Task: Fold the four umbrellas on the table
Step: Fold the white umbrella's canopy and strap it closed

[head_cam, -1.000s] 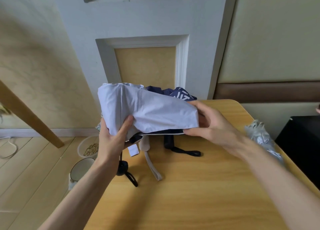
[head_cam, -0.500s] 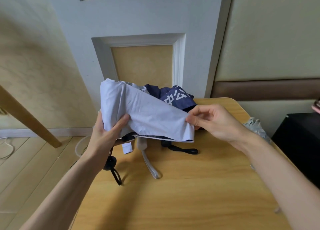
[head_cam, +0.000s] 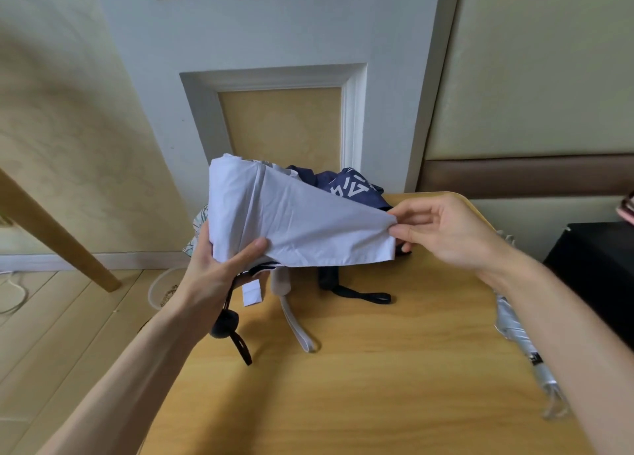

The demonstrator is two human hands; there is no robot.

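I hold a pale lilac umbrella (head_cam: 291, 225) up over the far part of the wooden table (head_cam: 360, 386). My left hand (head_cam: 216, 269) grips its bunched body, thumb across the cloth; its black handle (head_cam: 224, 324) and strap dangle below. My right hand (head_cam: 442, 228) pinches the canopy's right corner and stretches one panel taut. Behind it lies a navy umbrella (head_cam: 350, 189) with white lettering; its black handle and strap (head_cam: 346, 288) rest on the table. A pale handle with a white strap (head_cam: 295, 321) lies beside them. A silver folded umbrella (head_cam: 521, 345) lies along the table's right edge, partly behind my forearm.
A white panelled door (head_cam: 274, 43) stands just past the table. On the floor at left are a wooden leg (head_cam: 58, 235), a bowl of grain (head_cam: 164, 290) and a white cable. A black box (head_cam: 597, 266) sits at the right.
My right hand has slid from the canopy's lower fold out to its right corner and pulled the panel flat and taut. The umbrella has risen a little; the left hand keeps its grip.
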